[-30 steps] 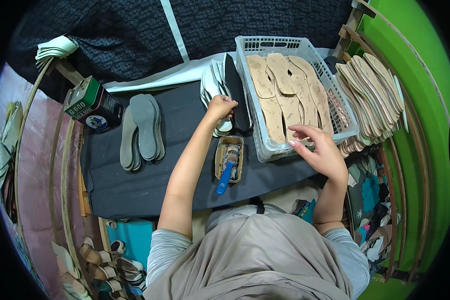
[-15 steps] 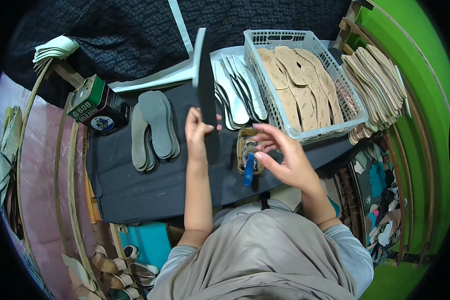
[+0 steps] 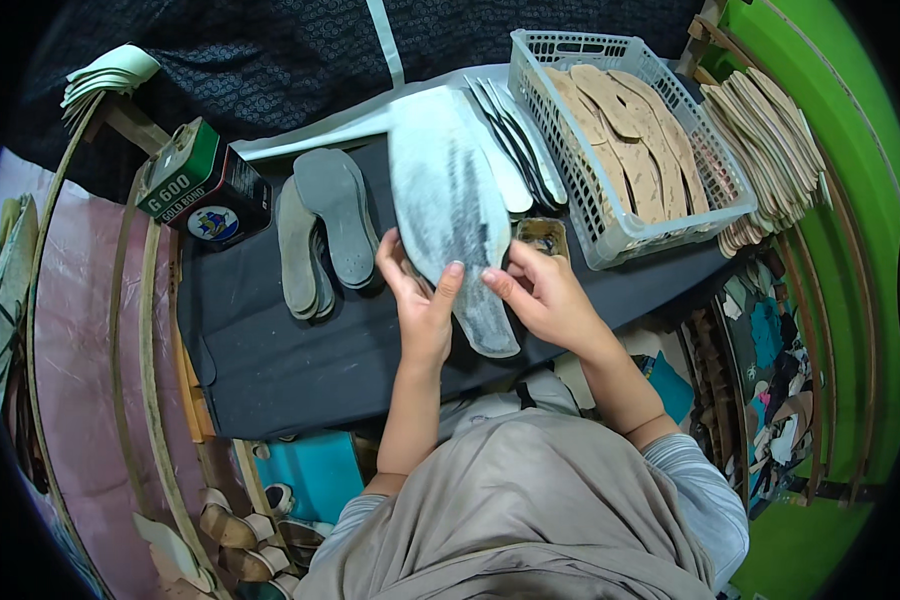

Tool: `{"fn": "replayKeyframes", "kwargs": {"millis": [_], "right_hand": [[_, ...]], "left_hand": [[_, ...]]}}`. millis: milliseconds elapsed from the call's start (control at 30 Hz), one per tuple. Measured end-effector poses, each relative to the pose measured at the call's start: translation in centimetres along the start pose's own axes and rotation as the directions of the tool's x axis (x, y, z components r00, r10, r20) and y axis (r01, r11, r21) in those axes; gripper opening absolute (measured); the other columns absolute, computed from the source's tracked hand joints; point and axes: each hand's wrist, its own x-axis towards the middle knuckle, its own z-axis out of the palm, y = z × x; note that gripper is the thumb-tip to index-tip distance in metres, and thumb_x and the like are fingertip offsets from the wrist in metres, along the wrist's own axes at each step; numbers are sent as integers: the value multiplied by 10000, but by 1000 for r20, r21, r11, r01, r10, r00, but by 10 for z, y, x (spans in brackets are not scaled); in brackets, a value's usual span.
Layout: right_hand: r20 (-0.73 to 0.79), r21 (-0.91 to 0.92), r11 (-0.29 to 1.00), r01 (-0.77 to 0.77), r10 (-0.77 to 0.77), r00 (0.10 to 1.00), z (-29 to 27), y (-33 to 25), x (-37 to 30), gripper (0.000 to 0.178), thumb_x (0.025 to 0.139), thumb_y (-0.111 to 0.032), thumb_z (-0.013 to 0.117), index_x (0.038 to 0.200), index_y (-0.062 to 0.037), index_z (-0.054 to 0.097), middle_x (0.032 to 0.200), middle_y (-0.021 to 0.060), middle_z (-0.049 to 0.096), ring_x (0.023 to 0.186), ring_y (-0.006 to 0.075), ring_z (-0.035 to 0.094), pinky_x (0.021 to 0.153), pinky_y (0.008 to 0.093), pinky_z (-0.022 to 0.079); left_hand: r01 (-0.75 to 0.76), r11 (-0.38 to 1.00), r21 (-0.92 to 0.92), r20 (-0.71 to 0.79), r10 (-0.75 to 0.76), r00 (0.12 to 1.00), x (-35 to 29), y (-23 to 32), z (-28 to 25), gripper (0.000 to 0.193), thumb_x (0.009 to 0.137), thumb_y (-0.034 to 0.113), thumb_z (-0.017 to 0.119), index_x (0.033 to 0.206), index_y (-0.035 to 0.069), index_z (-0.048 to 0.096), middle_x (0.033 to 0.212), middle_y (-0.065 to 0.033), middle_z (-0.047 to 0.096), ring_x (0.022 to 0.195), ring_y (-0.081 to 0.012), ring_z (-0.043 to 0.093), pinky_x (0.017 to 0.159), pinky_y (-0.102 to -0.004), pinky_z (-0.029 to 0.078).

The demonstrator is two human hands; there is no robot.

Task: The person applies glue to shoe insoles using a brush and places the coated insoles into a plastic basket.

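Note:
A pale insole (image 3: 440, 190) with dark grey smears stands tilted over the table, its narrow end toward me. My left hand (image 3: 422, 300) grips its left edge, thumb on the smeared face and fingers behind. My right hand (image 3: 550, 300) pinches the opposite edge near the narrow end, thumb also on the face. Just beyond my right hand sits a small tub (image 3: 543, 235) with glue-stained walls, partly hidden by the hand. Left of the held piece lie stacked grey insoles (image 3: 335, 215). Behind it on the right are white insoles with dark edges (image 3: 520, 140).
A plastic basket (image 3: 625, 240) full of tan insole pieces (image 3: 635, 160) stands at the back right, beside a leaning stack of insole boards (image 3: 770, 150). A green and black can (image 3: 205, 190) stands at the back left. Wooden rails flank the dark table cover (image 3: 270, 380).
The insole has turned from edge-on to show its smeared face and come lower. My right hand has left the blue-handled tool at the tub and taken the insole's edge. The tool is out of sight.

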Motion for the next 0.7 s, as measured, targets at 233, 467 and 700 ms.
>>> {"fn": "replayKeyframes", "kwargs": {"millis": [233, 467, 700], "right_hand": [[29, -124, 992, -25, 29, 999, -16, -18, -7, 339, 826, -134, 651, 1129, -32, 541, 968, 105, 658, 832, 218, 648, 715, 299, 505], [215, -594, 800, 87, 54, 975, -61, -5, -48, 642, 583, -229, 790, 1181, -179, 561, 1328, 54, 437, 1171, 333, 391, 971, 438, 341], [29, -747, 665, 13, 13, 999, -41, 32, -56, 454, 614, -31, 722, 1033, -188, 643, 1256, 25, 484, 1134, 322, 419, 942, 427, 359]], "left_hand": [[227, 891, -392, 184, -166, 969, 1, 11, -17, 466, 934, 103, 482, 1336, 86, 247, 1228, -155, 489, 1056, -273, 566, 873, -410, 499], [340, 842, -420, 232, -263, 937, 3, 17, -36, 390, 963, 221, 374, 1322, 97, 282, 1212, -190, 478, 1037, -419, 553, 738, -602, 530], [472, 753, -458, 293, -373, 880, 7, 6, -53, 538, 962, 452, 271, 1275, 29, 377, 1068, -203, 565, 917, -338, 608, 696, -479, 553]]}}
